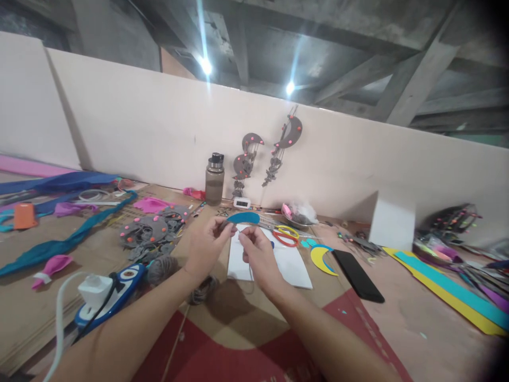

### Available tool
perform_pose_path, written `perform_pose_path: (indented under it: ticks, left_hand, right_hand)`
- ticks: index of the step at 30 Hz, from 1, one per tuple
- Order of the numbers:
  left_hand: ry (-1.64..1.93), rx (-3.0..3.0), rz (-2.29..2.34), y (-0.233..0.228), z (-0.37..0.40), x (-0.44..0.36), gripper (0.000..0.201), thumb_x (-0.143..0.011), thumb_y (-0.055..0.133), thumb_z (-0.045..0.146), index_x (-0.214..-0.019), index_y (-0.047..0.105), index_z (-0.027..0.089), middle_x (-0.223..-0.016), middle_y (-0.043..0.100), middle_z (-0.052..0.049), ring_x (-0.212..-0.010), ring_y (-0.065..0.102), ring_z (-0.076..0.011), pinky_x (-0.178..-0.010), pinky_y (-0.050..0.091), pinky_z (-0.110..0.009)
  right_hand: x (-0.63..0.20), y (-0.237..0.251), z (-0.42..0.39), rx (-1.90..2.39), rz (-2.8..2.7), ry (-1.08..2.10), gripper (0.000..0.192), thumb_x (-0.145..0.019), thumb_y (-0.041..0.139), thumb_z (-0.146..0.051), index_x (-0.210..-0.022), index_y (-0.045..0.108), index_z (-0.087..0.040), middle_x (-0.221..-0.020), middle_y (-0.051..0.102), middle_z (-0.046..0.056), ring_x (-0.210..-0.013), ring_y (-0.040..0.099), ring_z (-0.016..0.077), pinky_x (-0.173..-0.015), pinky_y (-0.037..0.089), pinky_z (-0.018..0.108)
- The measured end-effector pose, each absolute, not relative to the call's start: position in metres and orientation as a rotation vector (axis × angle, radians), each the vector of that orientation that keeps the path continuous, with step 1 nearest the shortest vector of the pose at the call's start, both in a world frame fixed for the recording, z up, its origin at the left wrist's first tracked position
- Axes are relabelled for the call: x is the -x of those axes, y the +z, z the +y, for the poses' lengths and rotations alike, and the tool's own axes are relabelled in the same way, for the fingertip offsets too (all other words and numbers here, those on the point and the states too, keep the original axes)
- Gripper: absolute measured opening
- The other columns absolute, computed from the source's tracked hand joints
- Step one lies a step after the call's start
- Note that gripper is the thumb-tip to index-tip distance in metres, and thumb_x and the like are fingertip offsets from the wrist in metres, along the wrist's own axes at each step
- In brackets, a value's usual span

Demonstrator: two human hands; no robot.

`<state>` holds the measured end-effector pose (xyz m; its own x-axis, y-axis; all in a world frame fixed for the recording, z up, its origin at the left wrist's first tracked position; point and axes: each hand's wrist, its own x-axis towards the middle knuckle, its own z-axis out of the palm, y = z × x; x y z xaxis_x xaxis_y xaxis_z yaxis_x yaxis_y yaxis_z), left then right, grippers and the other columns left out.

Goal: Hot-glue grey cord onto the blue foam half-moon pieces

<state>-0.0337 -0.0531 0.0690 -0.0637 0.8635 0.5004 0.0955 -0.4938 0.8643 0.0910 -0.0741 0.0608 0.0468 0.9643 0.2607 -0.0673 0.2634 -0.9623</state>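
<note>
Got my left hand (207, 241) pinching one end of a blue crescent (243, 218) up over the white sheet (290, 265), right hand (258, 254) fingers closed on something thin I can't make out, scissors (287, 235) just beside.

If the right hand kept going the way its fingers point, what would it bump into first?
The right hand points up and left toward the left hand, so it would probably meet those fingertips and the blue crescent piece pinched there first. Depth is hard to judge.
</note>
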Motion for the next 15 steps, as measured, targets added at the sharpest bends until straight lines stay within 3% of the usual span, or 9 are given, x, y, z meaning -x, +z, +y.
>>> perform_pose_path:
  ticks: [5, 15]
  left_hand:
    - [1.510, -1.262, 0.837, 0.070, -0.054, 0.025, 0.023, -0.077, 0.061, 0.035, -0.083, 0.057, 0.014, -0.078, 0.068, -0.005, -0.072, 0.066, -0.0173, -0.076, 0.053, -0.034]
    - [1.481, -1.088, 0.670, 0.057, -0.054, 0.018, 0.021, -0.079, 0.060, 0.034, -0.084, 0.058, 0.013, -0.081, 0.069, -0.007, -0.072, 0.066, -0.0168, -0.078, 0.052, -0.036]
  right_hand:
    - [-0.100, 0.063, -0.073, 1.015, -1.199, 0.860, 0.019, -0.078, 0.058, -0.038, -0.078, 0.054, -0.020, -0.060, 0.043, -0.007, -0.050, 0.036, 0.0065, -0.044, 0.029, 0.020]
    - [-0.101, 0.052, -0.066, 1.045, -1.059, 0.889, 0.022, -0.074, 0.062, -0.041, -0.076, 0.058, -0.019, -0.069, 0.054, -0.003, -0.060, 0.043, 0.0089, -0.055, 0.034, 0.022]
